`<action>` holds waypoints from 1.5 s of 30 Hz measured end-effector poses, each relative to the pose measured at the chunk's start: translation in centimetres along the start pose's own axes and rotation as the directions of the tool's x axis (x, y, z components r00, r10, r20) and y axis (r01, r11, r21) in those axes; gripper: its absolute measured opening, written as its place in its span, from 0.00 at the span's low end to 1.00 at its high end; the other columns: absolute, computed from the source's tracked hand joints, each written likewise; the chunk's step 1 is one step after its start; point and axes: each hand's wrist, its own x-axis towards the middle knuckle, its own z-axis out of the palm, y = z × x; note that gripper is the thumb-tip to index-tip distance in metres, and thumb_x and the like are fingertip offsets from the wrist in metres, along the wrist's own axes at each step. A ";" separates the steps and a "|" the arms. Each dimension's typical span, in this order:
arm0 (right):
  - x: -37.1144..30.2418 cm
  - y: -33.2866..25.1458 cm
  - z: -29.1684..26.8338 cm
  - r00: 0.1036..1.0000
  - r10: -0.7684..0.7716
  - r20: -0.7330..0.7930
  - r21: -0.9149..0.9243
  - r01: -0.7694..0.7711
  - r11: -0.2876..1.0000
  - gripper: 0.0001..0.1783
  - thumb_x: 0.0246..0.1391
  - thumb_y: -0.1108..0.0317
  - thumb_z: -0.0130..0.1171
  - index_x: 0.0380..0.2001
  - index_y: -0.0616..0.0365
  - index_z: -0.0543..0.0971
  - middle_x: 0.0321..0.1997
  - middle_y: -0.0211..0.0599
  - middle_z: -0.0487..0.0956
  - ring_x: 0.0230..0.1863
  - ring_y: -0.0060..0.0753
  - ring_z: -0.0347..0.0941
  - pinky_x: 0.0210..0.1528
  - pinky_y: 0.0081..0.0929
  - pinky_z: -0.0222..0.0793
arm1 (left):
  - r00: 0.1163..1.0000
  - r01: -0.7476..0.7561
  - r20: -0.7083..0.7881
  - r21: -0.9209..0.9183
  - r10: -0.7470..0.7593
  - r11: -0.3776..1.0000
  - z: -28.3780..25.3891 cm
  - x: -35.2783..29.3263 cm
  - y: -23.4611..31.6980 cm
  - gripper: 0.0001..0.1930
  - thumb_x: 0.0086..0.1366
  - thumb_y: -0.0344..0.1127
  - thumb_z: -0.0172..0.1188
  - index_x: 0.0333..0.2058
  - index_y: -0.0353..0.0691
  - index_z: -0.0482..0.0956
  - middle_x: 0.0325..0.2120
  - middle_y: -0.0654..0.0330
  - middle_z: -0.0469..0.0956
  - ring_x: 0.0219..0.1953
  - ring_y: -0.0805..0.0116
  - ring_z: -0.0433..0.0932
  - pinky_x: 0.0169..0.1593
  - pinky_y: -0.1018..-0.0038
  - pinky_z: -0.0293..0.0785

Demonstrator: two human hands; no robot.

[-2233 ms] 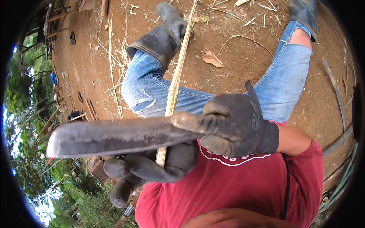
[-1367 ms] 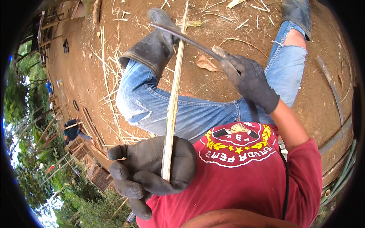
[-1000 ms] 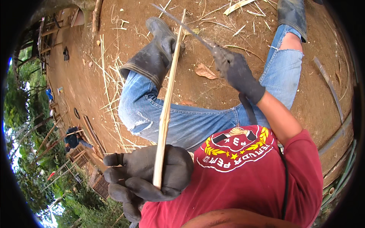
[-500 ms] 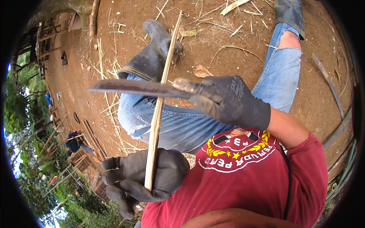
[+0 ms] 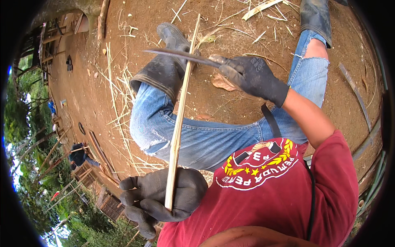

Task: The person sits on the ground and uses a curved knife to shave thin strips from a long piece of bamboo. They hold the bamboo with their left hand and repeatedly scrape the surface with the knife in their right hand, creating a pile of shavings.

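Observation:
My left hand (image 5: 154, 193), in a dark work glove, has a long pale split bamboo strip (image 5: 180, 119) lying across its palm, the lower end by the thumb. The strip slants up and away past my bent knee toward a boot. My right hand (image 5: 251, 76), also gloved, is closed round the handle of a machete (image 5: 177, 53). The dark, narrow blade crosses the strip's upper part, seen nearly edge-on. Whether the blade touches the strip I cannot tell. The machete's handle is mostly hidden by my fingers.
My legs in torn jeans (image 5: 205, 142) and rubber boots (image 5: 158, 72) frame the brown dirt ground. Thin bamboo shavings (image 5: 123, 103) lie scattered at the left. A flat grey strip (image 5: 356, 90) lies at the right. Another person (image 5: 80, 155) works farther off at the left.
My right hand has carried the machete up along the strip, away from my left hand and slightly right. The left hand and strip have shifted slightly right.

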 end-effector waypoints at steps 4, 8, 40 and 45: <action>2.1 9.4 3.6 0.959 0.281 0.023 -0.177 -0.273 0.946 0.24 0.65 0.49 0.46 0.56 0.49 0.75 0.38 0.50 0.80 0.35 0.52 0.78 0.40 0.44 0.74 | 1.000 0.012 -0.014 -0.046 -0.013 0.999 0.7 -1.1 -0.6 0.16 0.60 0.27 0.49 0.42 0.59 0.75 0.32 0.74 0.74 0.42 0.71 0.75 0.58 0.66 0.61; 6.2 15.3 5.2 0.885 0.460 -0.069 -0.143 -0.465 0.874 0.31 0.65 0.40 0.39 0.58 0.50 0.74 0.42 0.49 0.81 0.42 0.60 0.76 0.48 0.48 0.72 | 1.000 -0.019 -0.018 -0.047 0.018 0.999 1.4 -0.4 0.8 0.14 0.60 0.27 0.49 0.41 0.57 0.75 0.31 0.74 0.74 0.40 0.72 0.76 0.57 0.68 0.62; -1.2 -4.6 1.5 0.981 0.061 -0.185 0.339 0.005 0.941 0.23 0.62 0.52 0.52 0.60 0.39 0.73 0.22 0.38 0.73 0.24 0.41 0.73 0.27 0.36 0.69 | 0.937 0.349 0.092 -0.268 -0.337 0.898 1.4 -3.3 3.9 0.09 0.67 0.33 0.45 0.25 0.45 0.64 0.15 0.72 0.60 0.10 0.81 0.57 0.24 0.78 0.58; 0.5 -1.4 3.4 0.972 0.111 -0.205 0.254 -0.057 0.965 0.22 0.63 0.50 0.49 0.59 0.38 0.73 0.24 0.40 0.75 0.24 0.42 0.75 0.26 0.38 0.71 | 0.916 0.390 0.067 -0.392 -0.397 0.833 0.1 -3.4 3.2 0.10 0.68 0.36 0.46 0.25 0.46 0.65 0.15 0.71 0.61 0.09 0.80 0.56 0.20 0.76 0.54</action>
